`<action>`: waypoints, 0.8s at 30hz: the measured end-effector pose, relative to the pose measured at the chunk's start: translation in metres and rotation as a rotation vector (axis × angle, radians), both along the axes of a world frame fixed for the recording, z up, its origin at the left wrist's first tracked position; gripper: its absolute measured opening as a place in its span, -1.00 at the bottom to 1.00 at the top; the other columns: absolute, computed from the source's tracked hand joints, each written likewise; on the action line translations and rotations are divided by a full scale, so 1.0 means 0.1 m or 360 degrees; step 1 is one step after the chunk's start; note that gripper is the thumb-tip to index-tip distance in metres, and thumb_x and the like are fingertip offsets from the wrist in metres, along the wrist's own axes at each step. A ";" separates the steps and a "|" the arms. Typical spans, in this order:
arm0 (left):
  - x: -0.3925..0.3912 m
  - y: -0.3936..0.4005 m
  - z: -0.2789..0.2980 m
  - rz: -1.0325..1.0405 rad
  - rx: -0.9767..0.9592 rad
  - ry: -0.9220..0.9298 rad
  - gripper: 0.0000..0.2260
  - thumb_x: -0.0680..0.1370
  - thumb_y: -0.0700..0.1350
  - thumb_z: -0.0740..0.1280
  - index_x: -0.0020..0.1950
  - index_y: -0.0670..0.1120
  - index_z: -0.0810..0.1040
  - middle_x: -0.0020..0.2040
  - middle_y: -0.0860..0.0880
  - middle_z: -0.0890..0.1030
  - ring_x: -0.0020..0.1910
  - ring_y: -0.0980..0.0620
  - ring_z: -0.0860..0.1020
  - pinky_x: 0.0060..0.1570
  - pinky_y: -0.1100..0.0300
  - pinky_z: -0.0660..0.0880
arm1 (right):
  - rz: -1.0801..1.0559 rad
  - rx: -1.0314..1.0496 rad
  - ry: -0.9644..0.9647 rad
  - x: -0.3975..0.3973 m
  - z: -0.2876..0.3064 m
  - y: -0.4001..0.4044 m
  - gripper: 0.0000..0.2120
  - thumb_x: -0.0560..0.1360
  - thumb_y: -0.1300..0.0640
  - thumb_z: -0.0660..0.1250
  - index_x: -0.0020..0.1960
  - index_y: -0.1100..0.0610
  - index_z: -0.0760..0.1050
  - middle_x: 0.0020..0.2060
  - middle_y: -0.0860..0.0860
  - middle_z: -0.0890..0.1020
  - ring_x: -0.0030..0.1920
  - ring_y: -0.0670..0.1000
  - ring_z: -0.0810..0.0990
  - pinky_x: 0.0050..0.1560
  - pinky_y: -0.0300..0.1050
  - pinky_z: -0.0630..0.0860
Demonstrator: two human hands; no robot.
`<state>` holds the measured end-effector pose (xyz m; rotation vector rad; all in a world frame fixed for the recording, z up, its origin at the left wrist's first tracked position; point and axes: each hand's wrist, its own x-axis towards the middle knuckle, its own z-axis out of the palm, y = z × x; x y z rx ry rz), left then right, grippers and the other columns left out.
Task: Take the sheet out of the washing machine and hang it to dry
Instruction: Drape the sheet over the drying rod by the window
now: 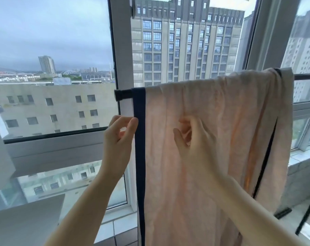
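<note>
From the head view, one sheet, pale pink with a dark navy border, hangs draped over one dark rod that runs across the window. The rod's capped end sticks out to the left of the cloth, and a short stretch of it shows again at the right past the sheet's bunched top corner.

Two hands are raised to the cloth. The left hand is at the navy border on the sheet's left edge, its grip curled, thumb and fingertips meeting at the hem; whether cloth lies between them I cannot tell for sure. The right hand is on the pink face of the sheet, fingers curled inward and gathering a small fold of fabric.

Behind the glass stand several tall buildings under a grey sky.
</note>
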<state>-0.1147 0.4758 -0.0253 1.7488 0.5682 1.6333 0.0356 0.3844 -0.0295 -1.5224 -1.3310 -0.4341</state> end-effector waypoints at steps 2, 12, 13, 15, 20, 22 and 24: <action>0.02 0.02 0.17 -0.0002 0.0029 -0.0056 -0.81 0.56 -0.20 0.34 -0.23 0.00 0.57 -0.15 0.01 0.48 -0.22 0.25 0.47 -0.14 0.40 0.40 | -0.0014 0.0140 -0.0112 0.00 0.24 0.09 -0.78 0.53 0.10 0.33 0.15 0.10 0.44 -0.01 -0.05 0.52 -0.11 -0.12 0.47 -0.12 -0.33 0.41; 0.14 -0.05 0.39 0.0083 -0.0114 -0.0376 -0.83 0.51 -0.20 0.42 -0.22 0.06 0.65 -0.12 0.04 0.61 -0.23 0.19 0.59 -0.12 0.24 0.48 | 0.0050 -0.0026 -0.0548 0.10 0.97 0.36 -0.79 0.60 0.01 0.21 0.11 0.06 0.56 0.03 -0.08 0.60 0.10 -0.05 0.49 0.20 -0.04 0.42; 0.13 -0.05 0.40 0.0083 -0.0116 -0.0382 -0.82 0.51 -0.20 0.42 -0.22 0.06 0.66 -0.21 0.02 0.65 -0.25 0.13 0.58 -0.15 0.22 0.49 | 0.0090 -0.0029 -0.0524 0.14 1.00 0.38 -0.82 0.59 0.02 0.24 0.08 0.05 0.57 -0.01 -0.09 0.62 0.05 -0.07 0.51 0.16 -0.06 0.45; 0.12 -0.08 0.40 0.0109 -0.0101 -0.0403 -0.81 0.50 -0.21 0.42 -0.23 0.07 0.66 -0.33 0.08 0.65 -0.32 0.15 0.54 -0.24 0.30 0.46 | 0.0134 -0.0016 -0.0480 0.20 1.07 0.38 -0.87 0.56 0.06 0.29 0.02 0.04 0.60 -0.07 -0.11 0.65 -0.02 -0.09 0.55 0.11 -0.06 0.50; 0.15 -0.17 0.38 0.0230 0.0032 -0.0387 -0.80 0.50 -0.22 0.43 -0.23 0.07 0.65 -0.42 0.18 0.60 -0.43 0.26 0.45 -0.35 0.42 0.37 | 0.0093 0.0083 -0.0483 0.25 1.22 0.36 -0.85 0.54 0.01 0.32 -0.03 0.05 0.62 -0.13 -0.11 0.66 -0.08 -0.10 0.57 0.02 -0.10 0.52; 0.16 -0.21 0.36 0.0237 0.0008 -0.0462 -0.78 0.49 -0.23 0.43 -0.22 0.10 0.65 -0.37 0.17 0.63 -0.38 0.24 0.50 -0.31 0.39 0.43 | 0.0101 0.0056 -0.0513 0.27 1.24 0.35 -0.86 0.56 0.02 0.31 -0.03 0.05 0.61 -0.12 -0.10 0.66 -0.06 -0.09 0.57 0.02 -0.11 0.50; 0.14 -0.22 0.32 0.0267 -0.0043 -0.0578 -0.78 0.48 -0.24 0.44 -0.20 0.10 0.65 -0.31 0.16 0.66 -0.30 0.21 0.57 -0.23 0.38 0.49 | 0.0161 -0.0073 -0.0504 0.33 1.22 0.32 -0.85 0.58 0.04 0.26 -0.04 0.05 0.59 -0.10 -0.09 0.66 -0.04 -0.09 0.56 0.00 -0.12 0.47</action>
